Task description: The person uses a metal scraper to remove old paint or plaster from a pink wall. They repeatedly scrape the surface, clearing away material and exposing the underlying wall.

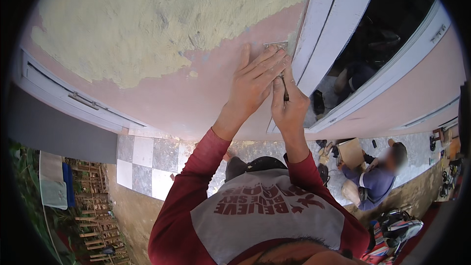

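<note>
A paint scraper with a flat metal blade [276, 45] lies against the pink wall [206, 95], close beside the white door frame [318, 18]. My right hand [292, 105] grips its dark handle [286, 92], index finger stretched up along the tool. From the left, my left hand [252, 81] lays its fingers over the blade, with the little finger spread apart on the wall; its thumb is hidden. Crumbs of paint cling around the blade. Above and left of my hands spreads a large rough cream-yellow patch [140, 25] with a ragged pink border.
A person [379, 180] sits on the floor at right, holding a brown board [350, 151]. A dark doorway [382, 36] opens beside the frame. Paint flakes lie on the checkered floor tiles [142, 146]. A motorcycle [395, 233] stands lower right, a bamboo fence [94, 206] lower left.
</note>
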`<state>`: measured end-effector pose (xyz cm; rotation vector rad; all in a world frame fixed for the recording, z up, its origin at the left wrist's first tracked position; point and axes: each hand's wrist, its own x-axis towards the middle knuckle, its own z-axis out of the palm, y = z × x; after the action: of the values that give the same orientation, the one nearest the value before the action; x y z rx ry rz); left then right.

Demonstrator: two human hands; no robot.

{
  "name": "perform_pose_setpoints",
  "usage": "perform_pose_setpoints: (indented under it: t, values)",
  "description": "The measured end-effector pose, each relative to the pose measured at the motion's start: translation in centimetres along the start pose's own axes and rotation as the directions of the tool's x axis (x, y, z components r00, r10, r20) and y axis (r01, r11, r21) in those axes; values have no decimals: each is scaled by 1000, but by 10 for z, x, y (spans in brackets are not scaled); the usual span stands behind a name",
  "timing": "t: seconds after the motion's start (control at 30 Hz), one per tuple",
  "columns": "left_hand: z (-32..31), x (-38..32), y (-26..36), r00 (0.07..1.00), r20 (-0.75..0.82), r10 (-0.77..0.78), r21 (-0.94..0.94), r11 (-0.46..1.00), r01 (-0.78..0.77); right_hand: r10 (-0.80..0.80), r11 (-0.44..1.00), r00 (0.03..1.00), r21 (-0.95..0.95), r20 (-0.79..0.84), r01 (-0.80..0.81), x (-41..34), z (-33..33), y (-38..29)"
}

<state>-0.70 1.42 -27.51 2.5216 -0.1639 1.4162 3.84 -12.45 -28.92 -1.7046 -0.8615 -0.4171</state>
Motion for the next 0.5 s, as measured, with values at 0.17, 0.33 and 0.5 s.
perform_pose_setpoints:
  t: [0.17,0.33,0.5]
  values:
    - [-2,-2,-1,999,-31,39,-33,999,-40,-75,997,995,9,-65,76,1,3,-2]
    - [-7,4,-4,999,-2,32,-60,998,-33,-23,1000,998,-10,-57,22,4,3,-11]
    - [-12,14,-5,995,-55,82,-59,995,-85,3,999,999,-49,-52,-5,7,4,-17]
